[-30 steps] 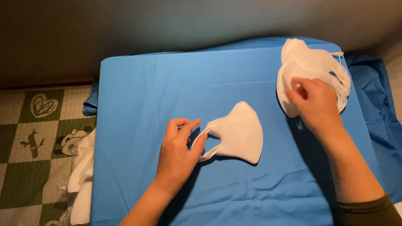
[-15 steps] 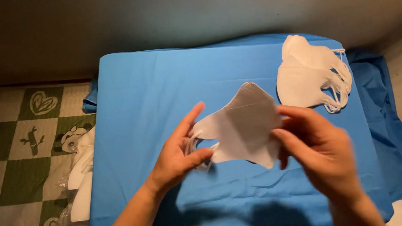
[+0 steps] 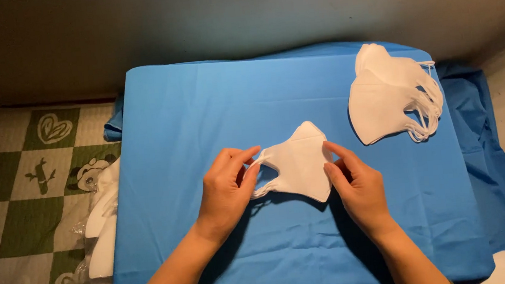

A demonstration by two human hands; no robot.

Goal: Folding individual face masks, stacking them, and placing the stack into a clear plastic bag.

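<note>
Left hand (image 3: 226, 191) and right hand (image 3: 355, 184) each pinch an edge of the white mask (image 3: 296, 162) at frame centre; best kept taut and level.

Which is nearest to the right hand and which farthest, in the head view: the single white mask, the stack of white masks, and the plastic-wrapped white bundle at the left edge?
1. Single white mask: held at its right edge by the right hand.
2. Stack of white masks: up and to the right on the blue cloth.
3. Plastic-wrapped white bundle: far left, beside the cloth.
</note>
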